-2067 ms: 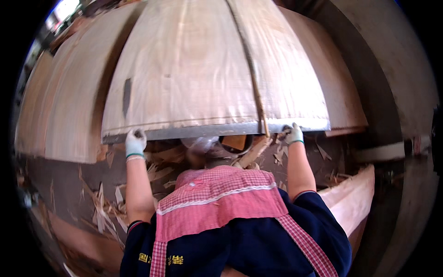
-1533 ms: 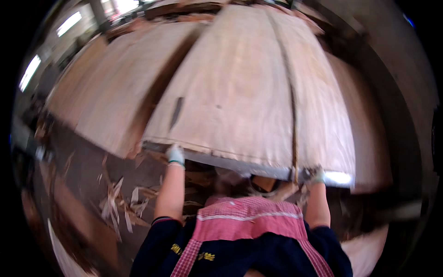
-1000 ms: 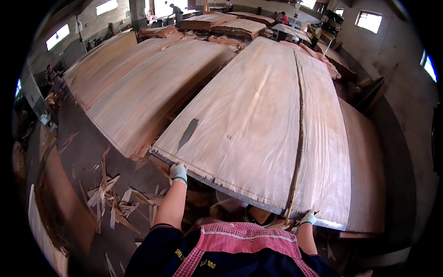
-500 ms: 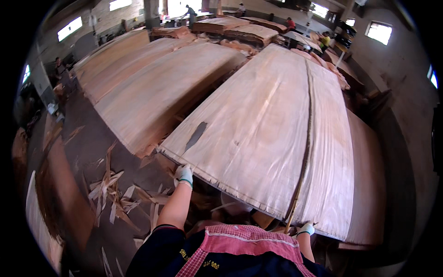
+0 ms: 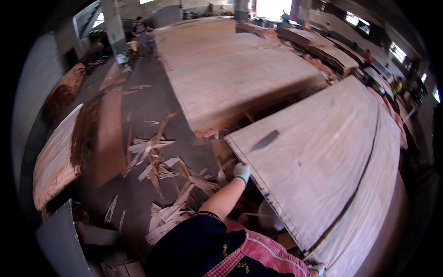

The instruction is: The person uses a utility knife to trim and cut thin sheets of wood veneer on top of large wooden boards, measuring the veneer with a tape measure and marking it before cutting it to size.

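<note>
A: Pls, where is the wood sheet (image 5: 314,152) now?

B: It fills the R half of the view, pale and broad. Its near edge slants downward, w/ the L hand (image 5: 242,171) at the upper part of this edge and the R hand (image 5: 317,269) at its lower end.

A: And the grip of each one?

B: L hand, in a white glove (image 5: 240,169) w/ green band, touches the edge, fingers looking curled. But I can't tell if the grip is really closed on the wood. R hand is mostly cut by the bottom of the view, so its grip I also can't tell.

A: Any marks on the sheet?

B: Yes, a dark patch (image 5: 266,141) near the upper L corner, and a long dark line (image 5: 365,168) along the R part.

A: What is around, approx.?

B: Beyond the L hand is a big stack of sheets (image 5: 240,69), just beside the first one, w/ a dark gap btwn. On the floor (image 5: 152,104), to the L, are many wood scraps (image 5: 154,152). Farther L is a smaller pile (image 5: 55,161). At the bottom I see a pink apron (image 5: 270,249), and in the bkgd a person (image 5: 142,36) is standing.
</note>
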Tool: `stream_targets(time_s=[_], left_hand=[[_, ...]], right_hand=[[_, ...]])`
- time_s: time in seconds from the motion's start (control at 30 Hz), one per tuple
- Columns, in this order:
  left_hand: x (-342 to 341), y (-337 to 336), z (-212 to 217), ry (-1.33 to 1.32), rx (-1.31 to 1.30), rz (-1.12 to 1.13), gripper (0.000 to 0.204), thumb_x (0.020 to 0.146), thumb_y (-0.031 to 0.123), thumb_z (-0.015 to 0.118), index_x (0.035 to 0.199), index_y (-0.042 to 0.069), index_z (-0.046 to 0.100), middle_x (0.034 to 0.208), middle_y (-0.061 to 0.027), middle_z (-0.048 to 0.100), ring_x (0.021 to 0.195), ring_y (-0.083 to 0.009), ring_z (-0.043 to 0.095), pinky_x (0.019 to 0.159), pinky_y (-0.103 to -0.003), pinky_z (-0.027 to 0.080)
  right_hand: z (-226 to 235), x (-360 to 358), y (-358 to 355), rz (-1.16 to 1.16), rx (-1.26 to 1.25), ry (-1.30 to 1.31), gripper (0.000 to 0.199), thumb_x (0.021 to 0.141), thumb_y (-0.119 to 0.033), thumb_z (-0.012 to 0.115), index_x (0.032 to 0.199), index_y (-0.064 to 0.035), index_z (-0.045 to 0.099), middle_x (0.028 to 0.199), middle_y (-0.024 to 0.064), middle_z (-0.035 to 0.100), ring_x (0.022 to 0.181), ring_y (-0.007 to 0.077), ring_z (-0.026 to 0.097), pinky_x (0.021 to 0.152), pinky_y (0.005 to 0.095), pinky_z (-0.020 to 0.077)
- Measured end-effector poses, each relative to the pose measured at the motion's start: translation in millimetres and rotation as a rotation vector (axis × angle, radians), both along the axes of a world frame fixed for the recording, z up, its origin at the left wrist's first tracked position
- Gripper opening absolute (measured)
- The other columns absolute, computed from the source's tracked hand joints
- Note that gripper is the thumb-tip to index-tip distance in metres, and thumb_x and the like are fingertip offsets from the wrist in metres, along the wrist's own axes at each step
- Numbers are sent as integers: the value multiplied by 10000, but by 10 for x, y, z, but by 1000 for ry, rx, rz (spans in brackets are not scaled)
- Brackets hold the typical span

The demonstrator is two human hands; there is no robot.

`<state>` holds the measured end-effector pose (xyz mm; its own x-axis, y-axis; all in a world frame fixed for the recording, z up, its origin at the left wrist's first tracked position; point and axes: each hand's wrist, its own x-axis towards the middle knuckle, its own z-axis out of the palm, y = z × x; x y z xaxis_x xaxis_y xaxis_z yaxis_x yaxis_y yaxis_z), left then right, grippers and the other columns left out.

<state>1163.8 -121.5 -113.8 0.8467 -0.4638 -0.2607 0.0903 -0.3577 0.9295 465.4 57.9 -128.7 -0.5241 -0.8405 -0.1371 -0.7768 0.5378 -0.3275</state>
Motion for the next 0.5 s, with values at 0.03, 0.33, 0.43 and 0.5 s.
stream_targets(time_s=[0.03,0.33,0.43,0.5], left_hand=[[-109,-42,1,66,-1,9,286,720,287,615,789,21,694,810,-230,668,801,-366,665,738,-453,509],[-528,247,724,300,-199,41,194,752,218,695,752,35,628,700,-166,656,709,-316,654,675,-424,504],[-624,410,1037,-147,-78,102,202,800,182,677,915,43,586,821,-140,649,753,-315,635,701,-403,503],[-880,365,1270,-338,-136,-3,235,813,183,667,979,51,565,875,-137,636,790,-312,630,721,-404,500]], right_hand=[[156,59,-7,21,14,37,457,732,-408,602,1047,-80,558,1006,148,578,884,333,565,761,530,443],[702,360,-104,251,83,174,415,771,-467,571,1071,-182,593,1069,93,587,960,303,560,871,605,365],[688,321,39,332,97,223,403,784,-487,561,1079,-216,605,1090,74,590,985,293,559,908,630,338],[684,193,232,439,92,324,396,793,-500,554,1084,-238,612,1104,62,592,1002,287,558,932,647,321]])
